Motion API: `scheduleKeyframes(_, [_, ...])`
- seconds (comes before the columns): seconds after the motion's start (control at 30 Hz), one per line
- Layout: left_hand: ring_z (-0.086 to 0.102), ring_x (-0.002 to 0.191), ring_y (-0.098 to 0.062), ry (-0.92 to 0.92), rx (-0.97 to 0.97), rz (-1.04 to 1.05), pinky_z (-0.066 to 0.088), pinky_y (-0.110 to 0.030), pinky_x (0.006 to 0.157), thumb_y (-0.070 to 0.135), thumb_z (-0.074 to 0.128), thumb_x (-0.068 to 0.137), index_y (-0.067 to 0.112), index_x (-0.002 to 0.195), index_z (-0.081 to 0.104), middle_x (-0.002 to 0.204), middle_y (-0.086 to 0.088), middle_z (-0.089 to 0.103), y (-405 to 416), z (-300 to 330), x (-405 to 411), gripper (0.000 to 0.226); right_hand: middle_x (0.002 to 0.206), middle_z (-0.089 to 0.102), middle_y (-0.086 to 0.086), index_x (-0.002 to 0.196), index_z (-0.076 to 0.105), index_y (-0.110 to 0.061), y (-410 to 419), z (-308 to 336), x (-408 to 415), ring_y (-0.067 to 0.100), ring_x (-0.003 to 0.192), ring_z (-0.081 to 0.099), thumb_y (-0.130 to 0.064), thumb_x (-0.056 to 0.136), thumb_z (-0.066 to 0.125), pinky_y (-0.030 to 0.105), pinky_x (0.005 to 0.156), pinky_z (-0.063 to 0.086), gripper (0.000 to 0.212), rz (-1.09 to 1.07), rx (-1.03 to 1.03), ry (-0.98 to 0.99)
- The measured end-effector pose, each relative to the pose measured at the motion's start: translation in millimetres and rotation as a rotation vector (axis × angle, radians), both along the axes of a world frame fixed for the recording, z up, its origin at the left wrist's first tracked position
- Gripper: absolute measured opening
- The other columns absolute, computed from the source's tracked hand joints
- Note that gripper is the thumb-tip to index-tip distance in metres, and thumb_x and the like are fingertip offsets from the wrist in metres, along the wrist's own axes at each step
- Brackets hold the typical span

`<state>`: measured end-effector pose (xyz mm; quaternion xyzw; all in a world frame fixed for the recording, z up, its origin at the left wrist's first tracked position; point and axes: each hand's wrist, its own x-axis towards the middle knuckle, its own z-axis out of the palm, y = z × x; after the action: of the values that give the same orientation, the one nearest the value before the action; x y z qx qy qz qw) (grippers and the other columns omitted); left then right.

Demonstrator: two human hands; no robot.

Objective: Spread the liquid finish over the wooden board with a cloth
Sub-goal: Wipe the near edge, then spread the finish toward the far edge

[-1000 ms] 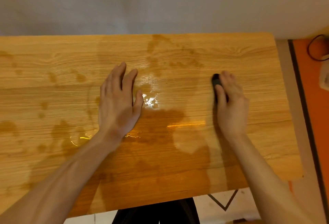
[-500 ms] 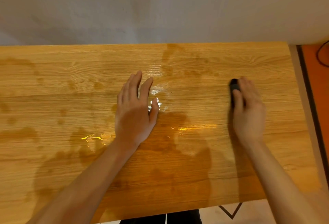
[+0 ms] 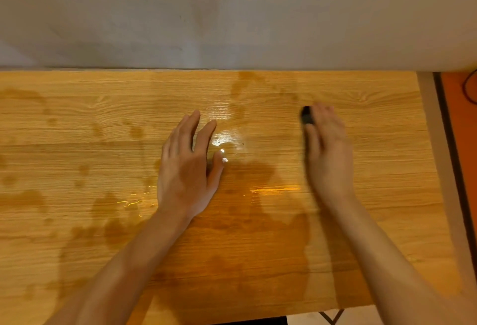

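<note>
A wide wooden board (image 3: 387,123) fills the view, blotched with darker wet patches of liquid finish (image 3: 258,221) and a shiny puddle near the middle. My left hand (image 3: 185,167) lies flat on the board, fingers spread, holding nothing. To its right my right hand (image 3: 327,149) presses a small dark cloth (image 3: 307,116) onto the wood; only the cloth's far end shows past my fingertips. The right hand is blurred.
A pale wall (image 3: 232,15) runs right behind the board's far edge. Past the board's right edge is a tan strip and an orange floor (image 3: 462,144) with a dark cable. Light floor shows below the near edge.
My right hand with the cloth has stayed on the right part of the board, shifting slightly. The left hand stays flat. The camera tilted, so the board sits lower in view.
</note>
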<state>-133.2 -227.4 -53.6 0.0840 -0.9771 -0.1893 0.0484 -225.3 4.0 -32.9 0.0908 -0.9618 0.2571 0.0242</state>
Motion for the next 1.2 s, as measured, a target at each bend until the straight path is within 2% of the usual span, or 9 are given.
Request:
scheduleKeyframes(0.17, [0.031,0.15,-0.033,-0.013,0.025,-0.004,0.029,-0.049,0.117,0.037,0.045,0.102,0.014,0.15,0.045,0.161,-0.013,0.034,-4,3,-1,0.053,0.149,0.042,0.013,0.14,0.047,-0.001,5,1,-17,0.027,0.143,0.032,-0.013,0.103,0.042,0.04,0.12,0.019,0.04,-0.253,-0.031,0.016])
scheduleKeyframes(0.27, [0.031,0.15,-0.033,-0.037,0.032,0.008,0.029,-0.049,0.116,0.037,0.044,0.101,0.014,0.151,0.045,0.161,-0.011,0.033,-2,6,-1,0.055,0.141,0.051,0.016,0.134,0.053,0.0,-65,-12,-4,0.032,0.137,0.042,-0.003,0.097,0.052,0.043,0.118,0.025,0.038,-0.03,-0.008,0.128])
scheduleKeyframes(0.33, [0.03,0.151,-0.03,-0.054,0.044,0.022,0.027,-0.047,0.117,0.037,0.042,0.101,0.015,0.151,0.044,0.162,-0.009,0.033,1,9,0,0.055,0.14,0.053,0.013,0.134,0.054,-0.003,-92,-14,2,0.028,0.136,0.043,-0.011,0.096,0.055,0.04,0.118,0.025,0.039,0.121,-0.03,0.132])
scheduleKeyframes(0.47, [0.031,0.15,-0.028,-0.079,0.08,0.022,0.023,-0.044,0.118,0.041,0.039,0.101,0.017,0.152,0.044,0.161,-0.007,0.032,1,14,0,0.057,0.141,0.053,0.013,0.135,0.053,-0.004,-45,-8,-20,0.029,0.135,0.044,-0.015,0.095,0.052,0.038,0.118,0.023,0.041,0.298,0.026,0.105])
scheduleKeyframes(0.6, [0.033,0.146,-0.029,-0.046,0.131,0.062,0.022,-0.038,0.117,0.039,0.041,0.101,0.014,0.151,0.045,0.158,-0.009,0.034,-7,22,-11,0.056,0.151,0.04,0.006,0.143,0.045,-0.007,46,-1,-50,0.017,0.145,0.027,-0.016,0.104,0.042,0.037,0.121,0.015,0.041,-0.056,-0.084,-0.014])
scheduleKeyframes(0.67, [0.033,0.146,-0.029,-0.015,0.112,0.098,0.022,-0.038,0.116,0.037,0.042,0.102,0.013,0.151,0.045,0.157,-0.011,0.034,-15,22,-25,0.055,0.152,0.038,0.01,0.143,0.043,-0.003,42,0,-55,0.023,0.146,0.025,-0.015,0.104,0.04,0.038,0.122,0.01,0.042,-0.167,-0.067,-0.018])
scheduleKeyframes(0.8, [0.033,0.146,-0.032,-0.008,0.056,0.155,0.026,-0.047,0.116,0.035,0.041,0.102,0.011,0.152,0.041,0.158,-0.013,0.033,-21,13,-51,0.055,0.145,0.043,0.023,0.138,0.044,0.004,-32,-5,-38,0.042,0.138,0.035,-0.015,0.094,0.041,0.058,0.113,0.029,0.049,0.037,0.018,0.019])
scheduleKeyframes(1.0, [0.036,0.145,-0.034,-0.004,0.012,0.182,0.029,-0.049,0.114,0.034,0.04,0.101,0.011,0.152,0.041,0.159,-0.012,0.034,-14,7,-49,0.055,0.152,0.038,0.012,0.144,0.037,-0.006,-31,-14,25,0.028,0.145,0.025,0.005,0.08,0.072,0.042,0.12,0.018,0.074,0.264,0.007,0.035])
scheduleKeyframes(1.2, [0.034,0.146,-0.031,-0.006,0.022,0.186,0.028,-0.047,0.115,0.034,0.042,0.1,0.012,0.152,0.042,0.159,-0.011,0.034,-19,9,-56,0.056,0.138,0.054,0.019,0.132,0.054,0.002,-82,-23,-96,0.035,0.133,0.046,-0.008,0.093,0.06,0.044,0.117,0.025,0.041,0.171,-0.071,0.093])
